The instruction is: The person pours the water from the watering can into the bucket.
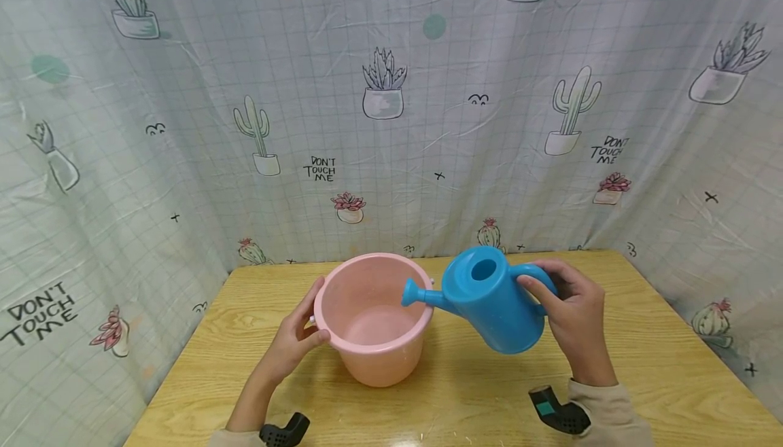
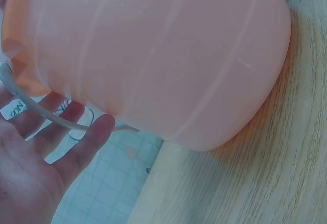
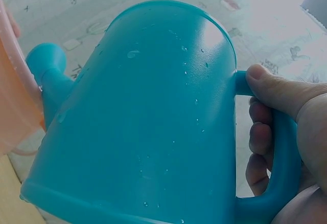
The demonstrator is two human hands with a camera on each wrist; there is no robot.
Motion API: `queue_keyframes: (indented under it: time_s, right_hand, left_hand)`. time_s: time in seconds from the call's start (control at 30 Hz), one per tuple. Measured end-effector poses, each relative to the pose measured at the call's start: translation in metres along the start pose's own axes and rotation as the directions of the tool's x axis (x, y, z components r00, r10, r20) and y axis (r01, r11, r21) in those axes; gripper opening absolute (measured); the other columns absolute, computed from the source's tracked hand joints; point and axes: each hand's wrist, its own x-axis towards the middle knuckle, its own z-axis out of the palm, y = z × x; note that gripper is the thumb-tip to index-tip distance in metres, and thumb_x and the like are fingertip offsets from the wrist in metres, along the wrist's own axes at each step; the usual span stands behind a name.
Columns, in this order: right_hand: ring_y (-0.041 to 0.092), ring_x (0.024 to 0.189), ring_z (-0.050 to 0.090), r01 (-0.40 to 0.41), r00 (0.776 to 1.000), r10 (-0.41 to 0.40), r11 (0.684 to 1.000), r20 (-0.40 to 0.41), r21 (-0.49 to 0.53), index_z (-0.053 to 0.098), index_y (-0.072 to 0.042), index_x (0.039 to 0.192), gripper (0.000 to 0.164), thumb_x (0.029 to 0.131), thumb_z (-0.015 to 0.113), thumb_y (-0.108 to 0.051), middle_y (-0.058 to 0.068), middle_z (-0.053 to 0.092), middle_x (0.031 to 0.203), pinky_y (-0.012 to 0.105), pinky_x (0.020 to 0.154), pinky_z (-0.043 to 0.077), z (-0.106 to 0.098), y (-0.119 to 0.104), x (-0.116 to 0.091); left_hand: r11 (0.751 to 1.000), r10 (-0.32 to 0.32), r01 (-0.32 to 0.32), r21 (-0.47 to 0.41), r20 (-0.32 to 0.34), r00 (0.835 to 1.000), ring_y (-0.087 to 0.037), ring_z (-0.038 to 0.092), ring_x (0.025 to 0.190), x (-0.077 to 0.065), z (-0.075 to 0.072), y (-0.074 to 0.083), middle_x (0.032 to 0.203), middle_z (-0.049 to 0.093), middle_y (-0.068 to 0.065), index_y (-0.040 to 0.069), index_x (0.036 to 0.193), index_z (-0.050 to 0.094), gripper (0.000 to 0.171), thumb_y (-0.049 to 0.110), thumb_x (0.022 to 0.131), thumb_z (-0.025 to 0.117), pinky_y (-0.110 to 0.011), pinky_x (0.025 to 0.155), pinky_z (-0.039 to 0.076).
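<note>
A pink bucket (image 1: 382,362) stands upright on the wooden table. My left hand (image 1: 293,338) holds its left side near the rim, the thumb in front and the fingers spread farther back. In the left wrist view, the bucket's thin handle (image 2: 56,119) hangs down past the fingers (image 2: 84,152). My right hand (image 1: 571,304) grips the handle of a blue watering can (image 1: 498,311) and holds it above the table, tilted to the left. Its spout head (image 1: 412,293) reaches over the bucket's right rim. Drops cling to the can's wall in the right wrist view; no stream shows.
A wooden table (image 1: 483,403) lies beneath both things. Behind it and along the sides hangs a pale curtain (image 1: 440,141) printed with potted cacti. Each wrist carries a black device, the left one (image 1: 285,431) and the right one (image 1: 559,412).
</note>
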Motion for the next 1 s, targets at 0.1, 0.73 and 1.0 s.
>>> queue_keyframes:
  time_s: [0.1, 0.73, 1.0]
  right_hand:
    - [-0.001, 0.082, 0.065, 0.001, 1.0, -0.001, 1.0, 0.0, -0.002, 0.069, 0.003, 0.106, 0.023, 0.083, 0.071, 0.004, -0.02, 0.065, 0.09, 0.01, 0.079, 0.05, 0.0001, 0.0002, -0.0002]
    - [-0.001, 0.082, 0.065, 0.006, 1.0, -0.006, 1.0, 0.0, 0.002, 0.068, 0.004, 0.106, 0.023, 0.083, 0.071, 0.004, -0.02, 0.065, 0.09, 0.01, 0.079, 0.05, 0.0004, 0.0, 0.0002]
    - [-0.002, 0.083, 0.065, 0.005, 1.0, -0.005, 1.0, 0.001, -0.005, 0.069, 0.003, 0.106, 0.023, 0.083, 0.071, 0.004, -0.021, 0.065, 0.09, 0.01, 0.079, 0.05, 0.0008, 0.0009, 0.0001]
  left_hand:
    - [1.0, -0.006, 0.006, 0.003, 0.001, 1.0, 0.001, 0.037, 0.137, -0.0002, 0.0, 0.0002, 0.163, 0.016, -0.01, 0.021, 0.157, 0.017, 0.08, 0.012, 0.093, 0.065, -0.025, 0.099, 0.048]
    - [1.0, 0.003, -0.003, 0.0, 0.003, 1.0, 0.001, 0.036, 0.138, -0.0004, 0.0007, 0.0027, 0.163, 0.016, -0.01, 0.02, 0.157, 0.016, 0.081, 0.012, 0.093, 0.065, -0.028, 0.099, 0.049]
    - [1.0, -0.002, 0.002, 0.003, -0.002, 1.0, 0.0, 0.037, 0.137, -0.0002, 0.0004, 0.0006, 0.163, 0.016, -0.009, 0.021, 0.157, 0.016, 0.081, 0.011, 0.093, 0.064, -0.026, 0.098, 0.049]
